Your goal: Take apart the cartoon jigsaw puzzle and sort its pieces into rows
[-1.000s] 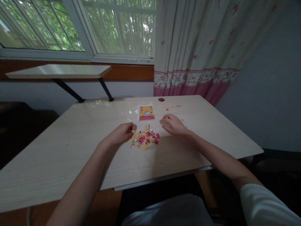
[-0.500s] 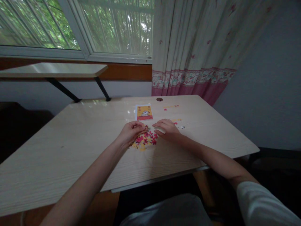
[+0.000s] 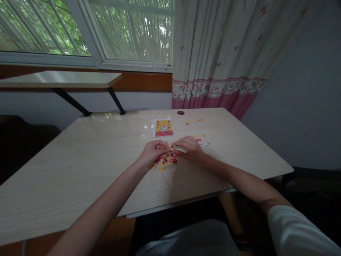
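My left hand (image 3: pixel 154 153) is closed in a pinch on a small jigsaw puzzle piece (image 3: pixel 172 147), held just over the pile. From the right, my right hand (image 3: pixel 190 149) meets it, index finger and thumb curved round to the same piece. Fingertips hide most of that piece. Below both hands lies a loose heap of red, yellow and white puzzle pieces (image 3: pixel 165 161), partly covered by the left hand. Behind them a picture card (image 3: pixel 164 128) shows a white cartoon animal on yellow and red.
Several sorted pieces lie beyond my right hand: a yellow row (image 3: pixel 194 121) at the back, another yellow strip (image 3: pixel 200 136), and white pieces (image 3: pixel 207 144). The light wooden desk (image 3: pixel 93 160) has a raised shelf (image 3: pixel 61 79) at the back left and a cable hole (image 3: pixel 180 113).
My left hand has moved right, over the heap, bringing its piece to my right hand. The right fingertips, apart before, now close in at the piece.
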`<state>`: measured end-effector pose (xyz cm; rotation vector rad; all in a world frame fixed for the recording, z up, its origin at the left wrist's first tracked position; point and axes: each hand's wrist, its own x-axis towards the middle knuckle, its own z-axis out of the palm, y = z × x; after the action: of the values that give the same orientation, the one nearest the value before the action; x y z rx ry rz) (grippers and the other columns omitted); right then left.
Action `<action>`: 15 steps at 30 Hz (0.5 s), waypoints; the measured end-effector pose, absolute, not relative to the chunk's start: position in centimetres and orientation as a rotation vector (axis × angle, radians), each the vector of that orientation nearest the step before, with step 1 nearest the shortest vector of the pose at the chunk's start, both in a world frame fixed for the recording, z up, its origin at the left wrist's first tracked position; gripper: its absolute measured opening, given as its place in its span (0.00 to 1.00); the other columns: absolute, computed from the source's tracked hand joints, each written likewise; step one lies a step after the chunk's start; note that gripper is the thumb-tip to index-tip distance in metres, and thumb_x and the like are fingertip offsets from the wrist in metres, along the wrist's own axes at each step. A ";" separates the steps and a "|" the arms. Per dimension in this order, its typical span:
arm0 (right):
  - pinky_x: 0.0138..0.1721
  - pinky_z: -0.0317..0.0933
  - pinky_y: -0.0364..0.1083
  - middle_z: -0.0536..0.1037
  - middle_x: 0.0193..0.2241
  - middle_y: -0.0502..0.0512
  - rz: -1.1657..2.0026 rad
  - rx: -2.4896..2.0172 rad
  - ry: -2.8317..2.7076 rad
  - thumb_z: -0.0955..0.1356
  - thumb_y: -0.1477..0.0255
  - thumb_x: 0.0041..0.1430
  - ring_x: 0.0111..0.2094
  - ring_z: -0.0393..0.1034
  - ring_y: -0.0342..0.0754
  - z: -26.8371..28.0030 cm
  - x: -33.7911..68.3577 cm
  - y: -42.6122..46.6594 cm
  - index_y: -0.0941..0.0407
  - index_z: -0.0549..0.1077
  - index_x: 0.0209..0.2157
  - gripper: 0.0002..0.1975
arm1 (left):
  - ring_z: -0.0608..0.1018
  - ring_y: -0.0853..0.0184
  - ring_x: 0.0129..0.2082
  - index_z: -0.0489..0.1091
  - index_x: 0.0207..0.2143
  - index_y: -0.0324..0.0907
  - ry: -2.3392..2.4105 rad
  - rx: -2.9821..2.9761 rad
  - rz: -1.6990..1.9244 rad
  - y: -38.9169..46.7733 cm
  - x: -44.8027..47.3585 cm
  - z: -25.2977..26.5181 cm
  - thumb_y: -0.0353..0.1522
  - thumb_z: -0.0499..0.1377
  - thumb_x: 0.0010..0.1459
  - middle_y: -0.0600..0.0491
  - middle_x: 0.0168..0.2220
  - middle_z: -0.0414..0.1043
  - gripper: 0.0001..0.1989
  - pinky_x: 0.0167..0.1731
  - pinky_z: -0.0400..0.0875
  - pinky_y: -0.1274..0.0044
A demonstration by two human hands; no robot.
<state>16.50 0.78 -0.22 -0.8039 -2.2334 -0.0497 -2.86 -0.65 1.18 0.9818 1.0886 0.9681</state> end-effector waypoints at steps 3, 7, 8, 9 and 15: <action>0.35 0.56 0.46 0.78 0.31 0.53 -0.081 -0.793 -2.230 0.64 0.60 0.58 0.34 0.70 0.46 -0.3 16.6 0.8 0.52 0.74 0.38 0.13 | 0.78 0.69 0.24 0.69 0.25 0.37 1.086 1.001 0.953 -0.6 -2.8 1.2 0.30 0.71 0.35 0.51 0.22 0.75 0.15 0.21 0.70 0.84; 0.35 0.56 0.46 0.78 0.31 0.53 -0.085 -0.770 -2.230 0.64 0.61 0.58 0.33 0.70 0.46 -0.5 16.6 0.9 0.52 0.74 0.37 0.12 | 0.78 0.69 0.24 0.69 0.25 0.37 1.056 1.034 0.948 -0.7 -2.8 1.0 0.33 0.71 0.33 0.50 0.22 0.75 0.17 0.21 0.69 0.83; 0.36 0.57 0.46 0.78 0.31 0.52 -0.072 -0.770 -2.232 0.64 0.61 0.59 0.33 0.70 0.46 -0.5 16.6 1.0 0.52 0.74 0.37 0.12 | 0.78 0.69 0.24 0.69 0.25 0.37 1.048 1.046 0.950 -0.7 -2.8 1.0 0.34 0.71 0.33 0.50 0.23 0.75 0.17 0.22 0.69 0.83; 0.36 0.57 0.46 0.78 0.31 0.52 -0.058 -0.775 -2.231 0.64 0.61 0.59 0.33 0.70 0.46 -0.5 16.7 1.1 0.51 0.74 0.37 0.11 | 0.78 0.69 0.24 0.70 0.26 0.38 1.043 1.070 0.953 -0.7 -2.8 1.0 0.35 0.71 0.34 0.50 0.23 0.76 0.17 0.23 0.70 0.82; 0.38 0.59 0.47 0.78 0.32 0.52 -0.035 -0.850 -2.060 0.67 0.60 0.56 0.33 0.70 0.46 0.3 18.4 2.1 0.51 0.75 0.37 0.12 | 0.76 0.66 0.28 0.72 0.31 0.38 1.247 1.623 0.986 0.0 -5.1 1.7 0.39 0.63 0.44 0.49 0.29 0.76 0.14 0.29 0.69 0.76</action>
<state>18.36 2.13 0.30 -0.8496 -2.0600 -0.0347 -5.08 -0.04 1.67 1.6232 1.2473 0.9858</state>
